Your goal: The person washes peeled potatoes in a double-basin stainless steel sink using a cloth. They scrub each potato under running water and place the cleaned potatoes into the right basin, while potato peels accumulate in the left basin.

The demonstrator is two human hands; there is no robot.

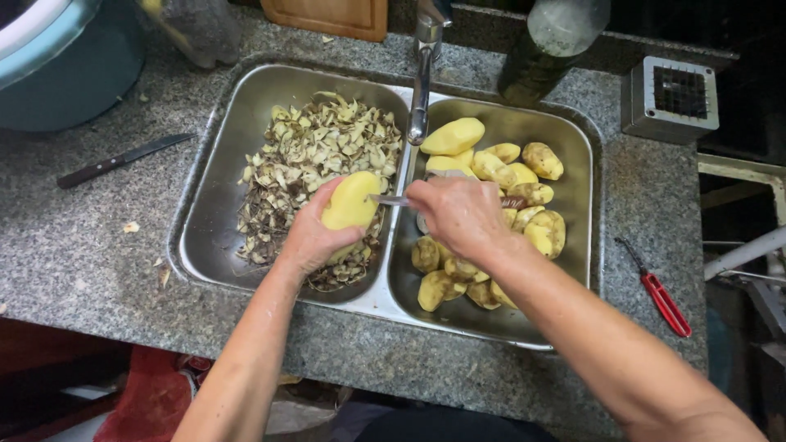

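Observation:
My left hand [307, 237] grips a yellow peeled potato [352, 200] over the left sink basin [221, 155]. My right hand [458, 214] holds a small knife [389, 199] whose blade touches the potato's right side. Potato peels [315, 160] fill much of the left basin. The right basin [577, 147] holds several potatoes [499, 168], some peeled and yellow, some still spotted with skin.
A tap [422, 82] stands between the basins. A dark-handled knife [123, 160] lies on the granite counter at left, a red-handled peeler [661, 299] at right. A metal grid cutter [670, 98], a dark bottle [544, 45], a wooden board [327, 16] and a blue tub [65, 65] sit at the back.

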